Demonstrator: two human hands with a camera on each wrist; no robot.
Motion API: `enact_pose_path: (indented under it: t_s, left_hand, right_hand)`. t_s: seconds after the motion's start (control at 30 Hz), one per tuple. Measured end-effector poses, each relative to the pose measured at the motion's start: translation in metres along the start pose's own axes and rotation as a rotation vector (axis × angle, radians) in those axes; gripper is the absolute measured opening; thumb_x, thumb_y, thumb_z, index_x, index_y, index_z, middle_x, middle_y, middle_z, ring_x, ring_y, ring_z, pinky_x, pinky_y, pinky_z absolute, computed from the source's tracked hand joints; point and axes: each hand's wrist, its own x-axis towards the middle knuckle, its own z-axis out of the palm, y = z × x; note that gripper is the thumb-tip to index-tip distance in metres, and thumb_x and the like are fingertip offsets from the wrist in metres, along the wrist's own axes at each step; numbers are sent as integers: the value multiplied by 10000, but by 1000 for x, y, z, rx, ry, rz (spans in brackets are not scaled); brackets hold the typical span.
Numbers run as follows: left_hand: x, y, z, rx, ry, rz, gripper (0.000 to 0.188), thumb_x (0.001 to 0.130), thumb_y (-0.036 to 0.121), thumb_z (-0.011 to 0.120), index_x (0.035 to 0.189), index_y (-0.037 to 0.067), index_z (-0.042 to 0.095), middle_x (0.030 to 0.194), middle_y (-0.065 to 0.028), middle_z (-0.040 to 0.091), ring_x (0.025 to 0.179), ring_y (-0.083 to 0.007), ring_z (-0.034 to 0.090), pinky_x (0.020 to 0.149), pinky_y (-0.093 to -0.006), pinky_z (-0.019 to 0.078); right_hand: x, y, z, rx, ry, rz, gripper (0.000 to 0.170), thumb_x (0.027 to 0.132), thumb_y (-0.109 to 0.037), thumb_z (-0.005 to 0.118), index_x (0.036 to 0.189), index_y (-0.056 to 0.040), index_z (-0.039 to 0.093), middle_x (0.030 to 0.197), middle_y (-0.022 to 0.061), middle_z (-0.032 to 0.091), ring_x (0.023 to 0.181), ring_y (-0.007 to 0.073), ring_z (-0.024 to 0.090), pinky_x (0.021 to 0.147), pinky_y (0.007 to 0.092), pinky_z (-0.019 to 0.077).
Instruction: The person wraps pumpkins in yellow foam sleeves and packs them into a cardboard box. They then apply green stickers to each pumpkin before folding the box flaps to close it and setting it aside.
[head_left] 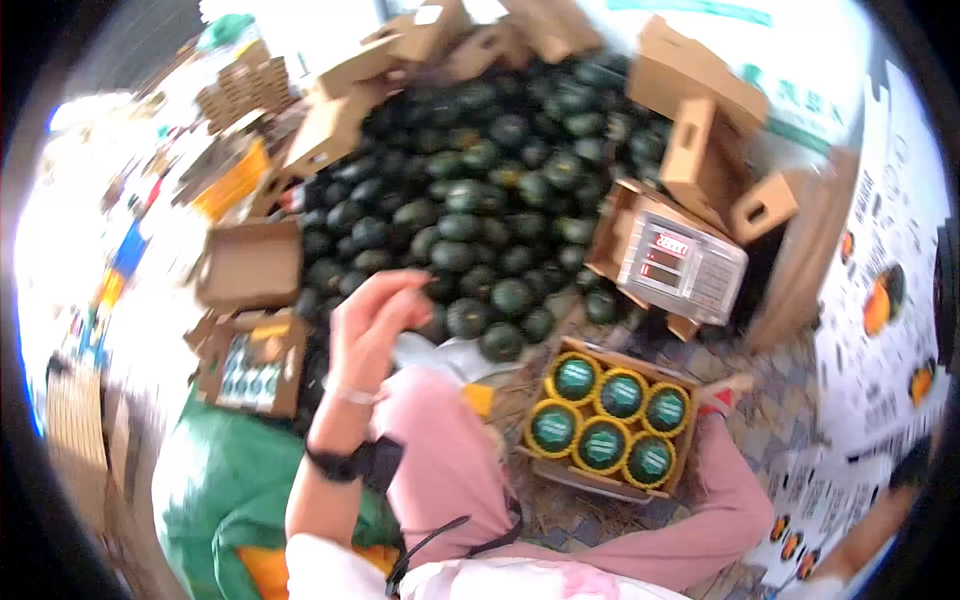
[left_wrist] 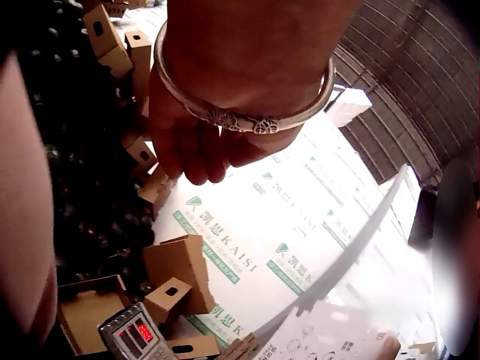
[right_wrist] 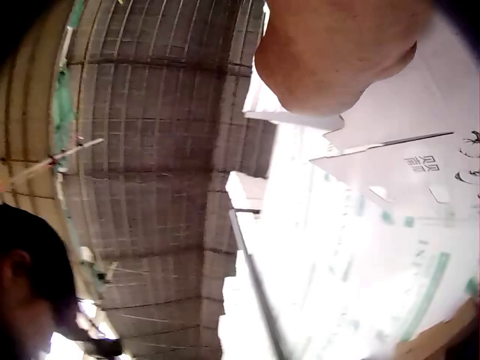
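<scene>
My left hand (head_left: 370, 325) hangs in the air above my left knee, fingers loosely bent and holding nothing; a bangle circles its wrist. Below and to its right, an open carton (head_left: 585, 482) stands between my legs, with several dark green pumpkins (head_left: 602, 443) in yellow foam nets, each labelled. My right forearm (head_left: 865, 535) reaches to the right edge, where the hand is lost in the dark border. In the right wrist view, my right hand (right_wrist: 337, 60) grips a white printed carton sheet (right_wrist: 427, 112), its fingertips hidden.
A large heap of loose pumpkins (head_left: 460, 225) lies ahead. A digital scale (head_left: 685, 265) sits over a brown box to the right. Printed carton sheets (head_left: 880, 270) stand at the far right. A green sack (head_left: 225, 480) and a box of small labelled items (head_left: 250, 375) are on the left.
</scene>
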Motion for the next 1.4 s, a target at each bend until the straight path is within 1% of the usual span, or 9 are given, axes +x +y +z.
enact_pose_path:
  t_s: [0.3,0.43,0.7,0.8,0.9,1.03,1.1,1.27,1.4]
  left_hand:
    - [67,119,-4,-39,98,762,847,892,497,587,1393,-104,264,1394,-316,350,1294,-370,400,1062,-386,352]
    - [52,195,-22,-166,397,757,735,928,475,515,1284,-149,357,930,-267,634,903,-311,625,811,-390,474]
    - [-78,123,-34,1119,-600,740,363,864,396,584,794,47,655,686,-126,622,631,-318,622,562,-421,504]
    - [-180,82,-27,974,-832,236,817,840,464,631,1435,56,247,741,-193,619,631,-365,621,569,-405,510]
    - [-229,-7,-14,346,-865,401,614,967,457,446,1422,62,326,1277,-210,502,1142,-314,520,943,-397,439]
    - [-244,-3,3,374,-805,435,416,1020,317,369,1339,90,508,1231,-184,517,1096,-327,491,950,-418,393]
    - [-237,1,2,390,-805,360,418,1020,318,374,1348,93,502,1201,-175,532,1086,-310,495,946,-402,388]
    - [-231,-18,18,231,-692,324,433,1015,328,379,1362,91,482,1223,-195,530,1141,-321,476,992,-452,331]
    - [-235,-44,26,-30,-1121,179,554,987,430,414,1399,64,359,1307,-177,491,1174,-298,494,961,-381,412]
  right_hand:
    - [-30,-172,-55,189,-474,-258,230,897,-200,487,921,-51,660,797,182,627,736,318,611,658,401,475]
    - [-56,-305,-78,315,-619,-470,200,877,-190,512,900,-54,658,771,178,623,706,318,612,628,394,480]
    - [-258,-496,-123,711,-635,-1278,103,776,-171,612,729,-82,592,632,125,567,533,291,572,457,360,451]
    - [-334,-477,-165,788,-629,-1639,205,762,-237,647,652,-129,513,573,39,496,489,211,514,437,368,411]
    - [-346,-462,-224,1046,-1015,-1444,145,870,-159,613,789,-47,569,727,121,577,629,284,558,570,366,449]
    - [-342,-403,-212,1163,-1167,-1046,153,957,-176,520,938,-33,568,900,146,592,747,243,582,635,317,475]
    - [-352,-311,-174,1236,-1304,25,160,960,-154,504,1022,-19,565,974,150,601,823,271,589,709,337,487]
    - [-345,-342,-243,659,-724,-713,298,954,-201,516,1174,-2,540,1105,154,575,1018,302,546,843,396,486]
    - [-377,-406,-283,592,-712,-1255,402,877,-237,584,1202,-3,549,1156,178,552,1103,314,510,885,411,475]
